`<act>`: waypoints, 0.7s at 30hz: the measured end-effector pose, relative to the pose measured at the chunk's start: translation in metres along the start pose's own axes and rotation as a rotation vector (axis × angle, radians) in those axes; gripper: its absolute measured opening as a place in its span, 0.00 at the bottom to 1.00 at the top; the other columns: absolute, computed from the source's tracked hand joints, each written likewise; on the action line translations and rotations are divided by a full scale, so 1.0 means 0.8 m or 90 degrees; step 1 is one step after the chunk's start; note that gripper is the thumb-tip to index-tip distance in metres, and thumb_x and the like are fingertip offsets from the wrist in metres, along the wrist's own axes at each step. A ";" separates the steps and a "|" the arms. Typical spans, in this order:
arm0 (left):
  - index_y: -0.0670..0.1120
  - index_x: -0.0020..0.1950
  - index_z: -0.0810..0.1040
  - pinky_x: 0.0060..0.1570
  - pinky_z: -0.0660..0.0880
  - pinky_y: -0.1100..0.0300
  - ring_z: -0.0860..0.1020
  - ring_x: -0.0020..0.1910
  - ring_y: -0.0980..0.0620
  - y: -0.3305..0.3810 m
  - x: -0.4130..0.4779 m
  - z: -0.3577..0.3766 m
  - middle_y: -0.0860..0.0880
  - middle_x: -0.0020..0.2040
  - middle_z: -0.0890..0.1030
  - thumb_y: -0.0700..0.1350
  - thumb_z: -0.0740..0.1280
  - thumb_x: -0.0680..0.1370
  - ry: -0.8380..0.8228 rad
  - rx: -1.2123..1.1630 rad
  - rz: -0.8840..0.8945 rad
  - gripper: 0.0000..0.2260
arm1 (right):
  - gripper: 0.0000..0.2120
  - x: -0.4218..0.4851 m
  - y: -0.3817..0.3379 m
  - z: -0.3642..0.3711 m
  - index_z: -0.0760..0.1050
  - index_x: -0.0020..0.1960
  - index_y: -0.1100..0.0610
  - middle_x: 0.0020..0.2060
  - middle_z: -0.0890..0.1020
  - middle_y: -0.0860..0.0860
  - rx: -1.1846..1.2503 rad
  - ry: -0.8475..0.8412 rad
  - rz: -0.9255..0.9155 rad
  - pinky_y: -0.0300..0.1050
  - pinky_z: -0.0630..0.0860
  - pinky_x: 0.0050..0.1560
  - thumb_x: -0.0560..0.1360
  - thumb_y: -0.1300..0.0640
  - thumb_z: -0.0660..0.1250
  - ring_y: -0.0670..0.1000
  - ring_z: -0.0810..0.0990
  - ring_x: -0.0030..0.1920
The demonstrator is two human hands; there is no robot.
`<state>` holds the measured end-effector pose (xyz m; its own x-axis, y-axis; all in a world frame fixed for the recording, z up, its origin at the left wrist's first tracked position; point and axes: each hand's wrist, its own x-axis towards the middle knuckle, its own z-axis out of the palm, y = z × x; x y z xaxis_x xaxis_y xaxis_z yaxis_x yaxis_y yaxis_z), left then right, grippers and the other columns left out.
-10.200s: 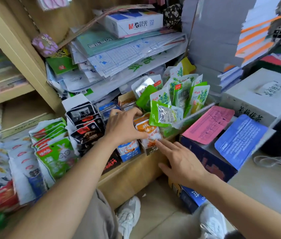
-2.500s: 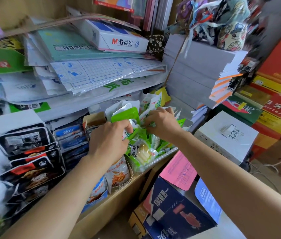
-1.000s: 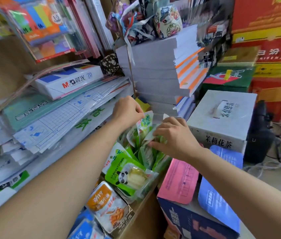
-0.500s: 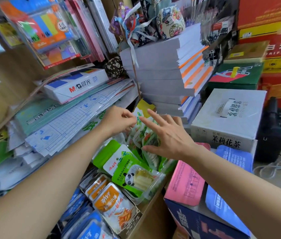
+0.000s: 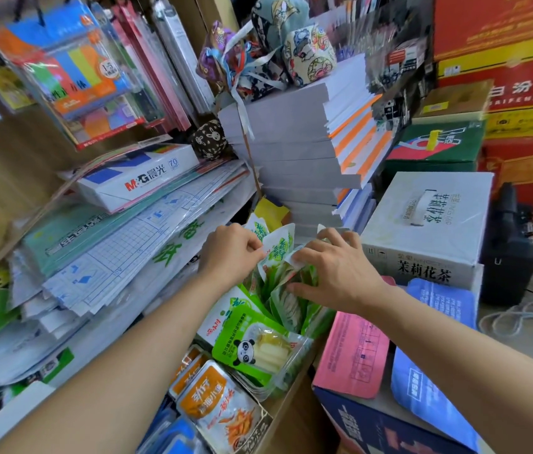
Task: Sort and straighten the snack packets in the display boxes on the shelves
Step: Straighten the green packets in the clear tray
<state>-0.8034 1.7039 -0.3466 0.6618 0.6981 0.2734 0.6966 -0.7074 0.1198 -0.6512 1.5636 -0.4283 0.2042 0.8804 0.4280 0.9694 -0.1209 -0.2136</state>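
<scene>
A tall stack of white paper pads with orange-striped edges [image 5: 294, 152] stands at twelve o'clock from the hands. From nine to ten o'clock slumps a heap of plastic-sleeved printed sheets [image 5: 121, 250], with a white and blue M&G box [image 5: 137, 178] on top. At three o'clock sits a white cardboard carton with a carry handle [image 5: 422, 237]. At five o'clock is a dark blue cardboard box with pink and blue flaps [image 5: 356, 417].

Between heap and carton, on the wooden shelf [image 5: 294, 417], stand the upright green-and-white snack packets [image 5: 280, 247]. At six o'clock from them lies a green panda-print packet [image 5: 255, 345], and at seven o'clock an orange packet [image 5: 216, 407].

The left hand [image 5: 229, 253] pinches one upright packet's top edge with curled fingers. The right hand [image 5: 334, 267] curls over the neighbouring tops, thumb pressed against their fronts.
</scene>
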 end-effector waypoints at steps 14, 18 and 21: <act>0.56 0.45 0.87 0.49 0.81 0.58 0.83 0.41 0.62 -0.004 -0.003 0.003 0.58 0.39 0.86 0.59 0.79 0.68 -0.064 -0.157 -0.057 0.11 | 0.35 0.009 -0.019 0.002 0.73 0.61 0.49 0.59 0.76 0.48 0.028 0.006 0.016 0.59 0.63 0.62 0.68 0.25 0.52 0.55 0.67 0.64; 0.56 0.47 0.86 0.50 0.81 0.55 0.84 0.46 0.56 -0.026 -0.034 -0.003 0.59 0.42 0.85 0.58 0.77 0.68 -0.035 -0.090 -0.097 0.11 | 0.36 0.013 -0.032 0.003 0.68 0.67 0.48 0.69 0.71 0.47 0.059 0.007 0.004 0.60 0.61 0.64 0.73 0.25 0.44 0.55 0.65 0.68; 0.57 0.56 0.84 0.43 0.75 0.57 0.82 0.52 0.47 -0.029 -0.050 0.007 0.52 0.52 0.85 0.59 0.74 0.72 -0.051 0.000 -0.123 0.15 | 0.32 0.021 -0.040 0.008 0.55 0.78 0.40 0.80 0.55 0.45 0.060 -0.012 -0.021 0.64 0.57 0.69 0.77 0.28 0.44 0.57 0.59 0.75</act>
<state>-0.8449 1.6930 -0.3654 0.5361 0.8272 0.1684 0.8126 -0.5597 0.1624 -0.6793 1.5855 -0.4201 0.1690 0.8917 0.4199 0.9582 -0.0488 -0.2819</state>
